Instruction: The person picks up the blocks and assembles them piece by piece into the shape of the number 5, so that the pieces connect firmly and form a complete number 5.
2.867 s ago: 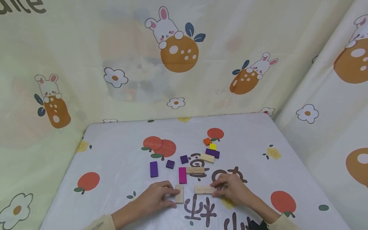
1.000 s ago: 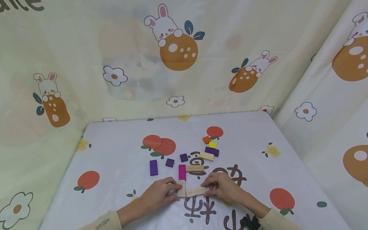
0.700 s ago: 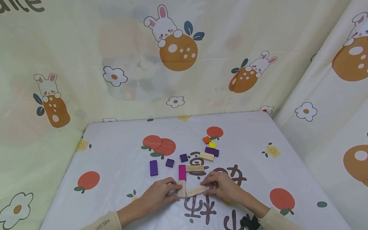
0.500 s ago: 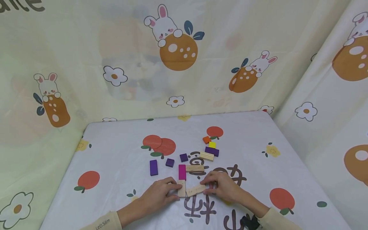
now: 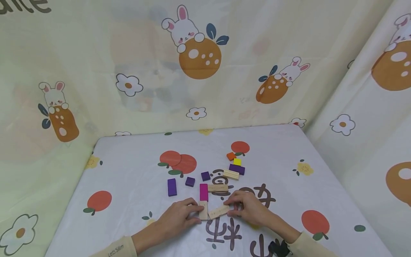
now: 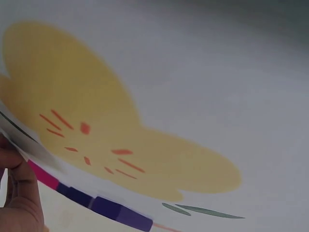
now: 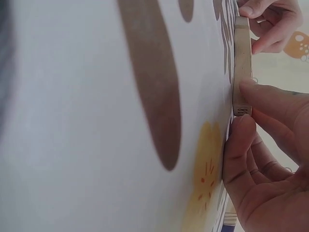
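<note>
My left hand [image 5: 179, 217] holds a plain wooden block [image 5: 203, 210] lying lengthwise away from me, its far end against a pink block [image 5: 203, 192]. One finger lies on top and the thumb is at the near end. My right hand [image 5: 248, 208] pinches the right end of a second plain wooden block [image 5: 219, 212] between thumb and finger. That block slants up to the right, its left end right at the first block's near end. In the right wrist view, the right thumb and fingers [image 7: 246, 92] close on the block's numbered end.
Another wooden block [image 5: 218, 188] extends right from the pink one. Beyond it lie a ridged wooden block [image 5: 231, 174], a purple block [image 5: 237, 169], a yellow cube [image 5: 237, 162] and an orange cube [image 5: 231, 156]. Further purple blocks [image 5: 172, 187] lie on the left of the printed tablecloth [image 5: 135, 160].
The left hand has brought its block up to the pink block, and the right hand has slid its block left against it. Over the last second the right block's slant has grown slightly.
</note>
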Demonstrator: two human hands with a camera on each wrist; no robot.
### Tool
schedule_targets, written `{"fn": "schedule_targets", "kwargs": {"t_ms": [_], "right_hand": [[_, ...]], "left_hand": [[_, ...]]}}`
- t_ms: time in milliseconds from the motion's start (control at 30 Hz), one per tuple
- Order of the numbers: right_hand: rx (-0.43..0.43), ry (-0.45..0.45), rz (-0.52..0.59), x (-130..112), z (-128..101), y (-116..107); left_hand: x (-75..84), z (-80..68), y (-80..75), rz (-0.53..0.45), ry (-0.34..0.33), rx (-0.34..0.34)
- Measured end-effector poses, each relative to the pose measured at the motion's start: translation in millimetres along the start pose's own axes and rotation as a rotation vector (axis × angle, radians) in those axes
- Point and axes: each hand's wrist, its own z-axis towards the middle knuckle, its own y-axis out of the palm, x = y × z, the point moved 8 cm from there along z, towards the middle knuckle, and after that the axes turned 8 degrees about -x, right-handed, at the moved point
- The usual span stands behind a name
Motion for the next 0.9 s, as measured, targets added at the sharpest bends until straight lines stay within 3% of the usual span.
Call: {"fn": "schedule_targets", "kwargs": {"t_ms": [633, 767, 900], "right_hand": [[-0.002, 0.001, 0.002, -1, -2, -1], [-0.007, 0.013, 0.007, 1, -2, -1], [-0.004, 0.002, 0.036, 1, -2, -4]], "left_hand": [[0.3, 1.1, -0.4, -0.009, 0.003, 0.003], [-4.5, 1.5, 0.5, -0.038, -0.016, -0.005], [-13.5, 0.5, -1.0, -0.095, 0.002, 0.033]]}}
